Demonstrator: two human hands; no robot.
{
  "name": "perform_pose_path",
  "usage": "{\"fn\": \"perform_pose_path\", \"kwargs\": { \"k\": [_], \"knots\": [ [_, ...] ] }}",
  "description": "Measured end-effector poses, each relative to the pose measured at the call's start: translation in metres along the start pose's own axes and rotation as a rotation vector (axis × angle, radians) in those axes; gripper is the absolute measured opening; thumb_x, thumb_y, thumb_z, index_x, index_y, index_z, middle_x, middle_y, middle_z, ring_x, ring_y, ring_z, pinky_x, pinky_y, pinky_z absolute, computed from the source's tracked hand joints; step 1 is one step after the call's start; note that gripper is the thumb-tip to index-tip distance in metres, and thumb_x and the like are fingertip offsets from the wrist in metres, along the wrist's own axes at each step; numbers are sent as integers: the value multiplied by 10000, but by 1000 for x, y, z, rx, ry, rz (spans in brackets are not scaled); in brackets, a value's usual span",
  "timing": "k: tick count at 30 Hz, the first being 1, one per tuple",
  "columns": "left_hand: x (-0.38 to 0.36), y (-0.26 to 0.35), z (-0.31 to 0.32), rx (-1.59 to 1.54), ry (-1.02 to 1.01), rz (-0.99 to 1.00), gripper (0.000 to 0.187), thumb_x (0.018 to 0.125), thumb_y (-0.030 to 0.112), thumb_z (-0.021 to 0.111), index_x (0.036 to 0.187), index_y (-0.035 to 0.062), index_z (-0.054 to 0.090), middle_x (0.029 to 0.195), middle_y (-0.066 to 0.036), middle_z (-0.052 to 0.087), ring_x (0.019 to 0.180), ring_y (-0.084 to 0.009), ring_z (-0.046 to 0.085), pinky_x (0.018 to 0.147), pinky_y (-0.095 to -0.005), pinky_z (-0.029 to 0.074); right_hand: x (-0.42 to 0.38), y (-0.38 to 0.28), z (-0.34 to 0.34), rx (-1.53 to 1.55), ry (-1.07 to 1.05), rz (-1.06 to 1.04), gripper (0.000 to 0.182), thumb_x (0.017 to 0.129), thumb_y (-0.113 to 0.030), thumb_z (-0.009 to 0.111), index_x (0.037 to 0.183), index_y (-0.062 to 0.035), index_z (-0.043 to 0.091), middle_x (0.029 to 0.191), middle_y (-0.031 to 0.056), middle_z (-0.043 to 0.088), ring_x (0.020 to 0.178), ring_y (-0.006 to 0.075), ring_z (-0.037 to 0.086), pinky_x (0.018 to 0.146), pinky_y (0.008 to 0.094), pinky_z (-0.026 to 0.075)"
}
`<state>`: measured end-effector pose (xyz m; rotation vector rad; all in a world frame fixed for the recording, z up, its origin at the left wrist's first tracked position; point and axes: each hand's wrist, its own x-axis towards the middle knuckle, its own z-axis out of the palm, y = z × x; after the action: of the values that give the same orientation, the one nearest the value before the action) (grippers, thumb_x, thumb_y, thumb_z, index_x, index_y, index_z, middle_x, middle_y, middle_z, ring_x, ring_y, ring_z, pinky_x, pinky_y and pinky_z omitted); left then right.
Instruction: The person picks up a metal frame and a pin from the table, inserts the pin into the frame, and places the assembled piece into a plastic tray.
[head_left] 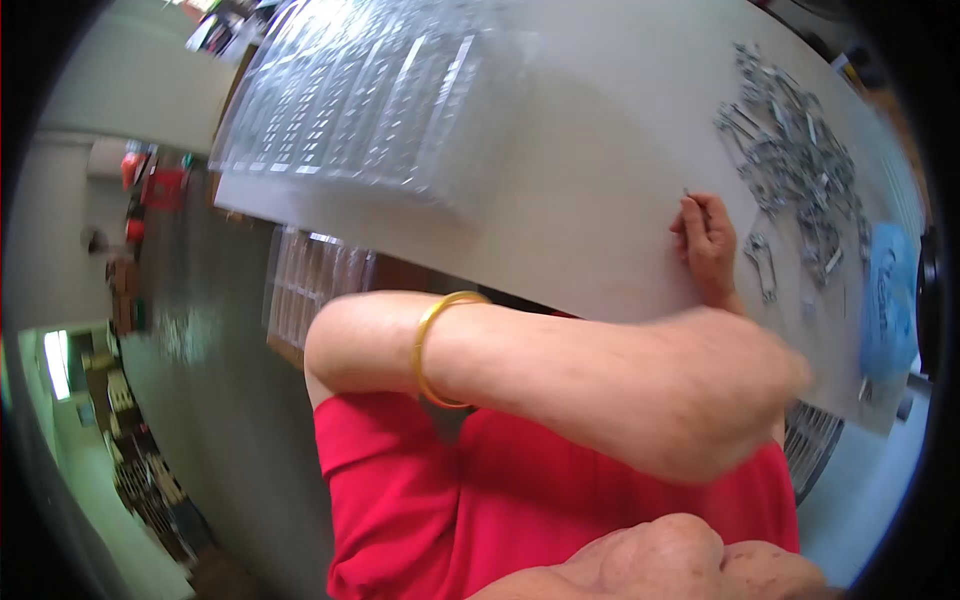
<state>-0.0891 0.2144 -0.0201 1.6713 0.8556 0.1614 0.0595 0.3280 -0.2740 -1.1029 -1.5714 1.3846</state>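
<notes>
Head camera view, looking down: your right hand (708, 245) is over the pale table (600, 190), its fingers closed in a pinch on a small, thin piece (686, 191) whose tip shows just past them. The piece is too small to identify. Your left arm (520, 355), with a gold-coloured bangle (428, 350) around it, crosses in front of your red top (560, 465). It ends in your left hand (735, 395), which is blurred by motion, and its fingers don't show, so whether it is released, clenched or grasping cannot be told. It appears to be between the camera and the near edge of the table, though the blur makes that hard to judge.

Beyond your right hand, toward the right side of the view, lies a loose pile of silvery metal parts (800, 150). One separate metal part (761, 267) lies just beside that hand, on the near side of the pile. Near the table's right edge is a blue plastic package (888, 300). At the upper left, clear plastic trays (350, 100) are stacked on the table, with another ridged clear tray (312, 275) lower down, past the table edge.
</notes>
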Motion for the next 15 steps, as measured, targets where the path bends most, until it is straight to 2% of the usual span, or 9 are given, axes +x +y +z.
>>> {"fn": "perform_pose_path", "kwargs": {
  "k": [1,3,5,6,7,8,10,13,15],
  "knots": [
    [-4,-13,-2,-167,68,-12,141,820,81,649,896,-11,723,817,-275,685,831,-404,693,720,-461,544,1,3,0,21,-10,-1,148,1045,-204,585,1069,-58,596,741,8,634,550,42,512,472,204,400],
    [-4,-43,-9,38,290,73,119,909,97,652,1018,53,667,869,-120,706,775,-278,668,712,-381,533,3,9,-1,42,-18,30,141,1023,-181,617,1061,-46,608,748,7,643,603,53,552,527,218,448],
    [14,-83,-7,67,573,214,152,920,136,669,1022,23,667,812,-131,675,705,-244,623,703,-354,519,6,21,-2,-67,34,-119,120,1006,-152,631,1048,-40,619,757,1,644,661,65,580,578,235,477],
    [21,-91,-12,75,608,138,159,923,143,671,1005,7,668,797,-133,670,699,-215,615,692,-344,516,6,18,-3,-66,74,-116,120,1006,-152,631,1048,-40,619,757,1,644,661,65,580,578,235,477],
    [29,-99,-19,86,647,62,171,927,150,672,988,-10,668,783,-136,664,693,-186,606,682,-334,514,5,12,-3,-18,17,-104,116,996,-142,638,1039,-35,626,759,1,642,681,71,589,600,242,486],
    [39,-110,-26,183,720,62,175,928,151,673,962,-20,667,764,-132,657,687,-168,597,667,-330,509,2,9,-2,31,-43,-93,112,986,-132,646,1030,-30,632,760,1,641,701,77,598,623,249,495],
    [55,-127,-40,378,828,66,183,929,149,667,935,-33,671,736,-117,649,680,-135,577,638,-326,500,-3,3,2,8,-24,-114,114,982,-133,650,1018,-26,637,758,4,639,698,79,598,627,253,495],
    [80,-138,-58,371,869,2,182,924,143,664,926,-39,670,737,-112,651,676,-140,576,643,-320,497,-3,-1,0,-57,-28,-133,113,968,-128,660,1006,-22,647,749,32,646,695,89,594,636,271,498],
    [97,-136,-64,421,855,28,180,919,139,661,921,-40,674,743,-110,661,684,-141,584,652,-315,499,-6,0,-1,-121,-95,-268,109,949,-156,680,995,-61,655,758,77,671,679,160,634,641,316,511]
  ]
}}
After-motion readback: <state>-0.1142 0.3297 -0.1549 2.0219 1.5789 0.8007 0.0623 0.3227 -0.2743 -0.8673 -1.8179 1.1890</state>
